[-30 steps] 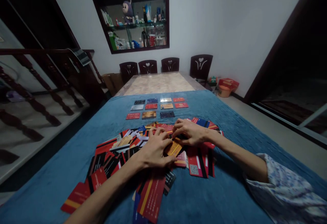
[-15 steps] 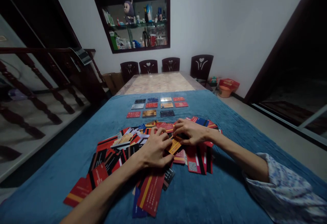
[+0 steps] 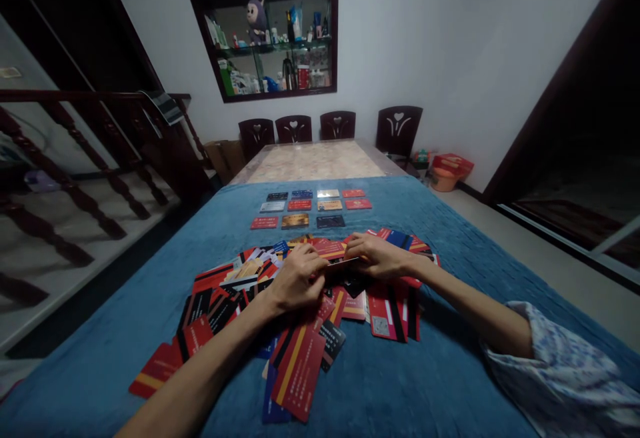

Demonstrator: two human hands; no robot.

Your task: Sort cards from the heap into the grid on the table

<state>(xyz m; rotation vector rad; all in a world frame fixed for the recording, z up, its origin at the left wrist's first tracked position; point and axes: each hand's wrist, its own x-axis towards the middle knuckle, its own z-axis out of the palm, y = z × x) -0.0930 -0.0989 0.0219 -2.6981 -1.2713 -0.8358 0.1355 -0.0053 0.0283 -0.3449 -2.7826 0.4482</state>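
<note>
Between my two hands a plastic card is held nearly edge-on, so its face is hidden. My left hand pinches its left end, and the fingers of my right hand close on its right end. Below and around them spreads a loose heap of bank-type cards, mostly red, with some black, blue and orange. A red card with a yellow stripe lies nearest me, beside a black card. Beyond the heap, several cards lie face up in three rows.
A blue cloth covers the near part of the long table, whose marble-patterned top shows at the far end. Dark wooden chairs stand behind it. A wooden railing runs along the left, and an orange bucket is on the floor at right.
An orange-yellow card that lay flat under my fingers has come up off the heap and tilted edge-on between both hands. My fingers have closed on its ends.
</note>
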